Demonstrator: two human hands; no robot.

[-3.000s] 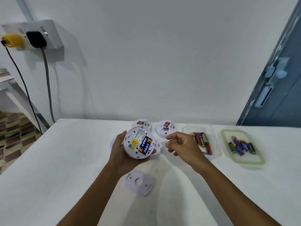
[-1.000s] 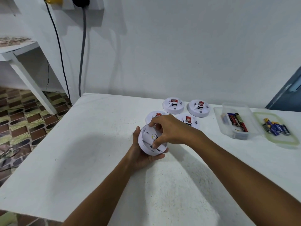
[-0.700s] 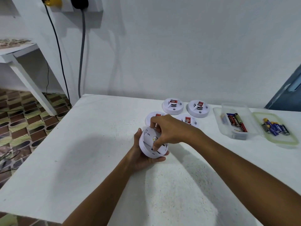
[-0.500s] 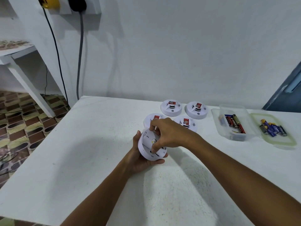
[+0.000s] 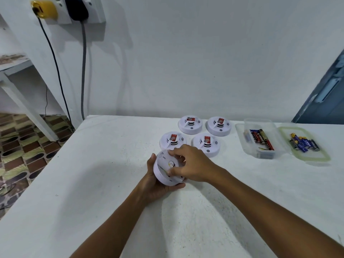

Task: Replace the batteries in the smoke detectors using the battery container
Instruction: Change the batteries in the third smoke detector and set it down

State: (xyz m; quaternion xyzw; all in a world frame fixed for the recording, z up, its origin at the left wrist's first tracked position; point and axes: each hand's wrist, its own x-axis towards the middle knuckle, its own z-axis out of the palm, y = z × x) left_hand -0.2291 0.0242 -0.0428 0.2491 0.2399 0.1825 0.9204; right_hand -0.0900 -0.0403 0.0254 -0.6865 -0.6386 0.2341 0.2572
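The smoke detector [image 5: 166,171] in hand sits just above the surface [image 5: 104,164], near its middle and slightly toward the near edge, tilted with its back plate facing up and toward the person. The left hand [image 5: 158,185] cradles it from below, fingers curled round the lower rim and the thumb along the left side. The right hand [image 5: 191,164] lies over the back plate, its fingers [image 5: 174,152] curled onto the upper rim and the thumb pressed on the lower part of the plate.

Four more smoke detectors [image 5: 206,144] rest face up in a two-by-two group just beyond the hands, toward the far edge. To their right stands the clear battery container [image 5: 260,138], holding red-and-black batteries [image 5: 260,137]. Touching its right side, the lid [image 5: 305,146] lies flat near the right edge and carries blue batteries [image 5: 304,144].

Step in hand, as judged: the back plate is being seated or twisted on the body, which would close this unit after the battery change. Whether the plate is fully locked cannot be told.

Next move, as judged: the plate needs a firm twist against the left hand's counter-hold until it locks. The unit then goes down face up, kept apart from the group so that finished and unfinished units do not mix.
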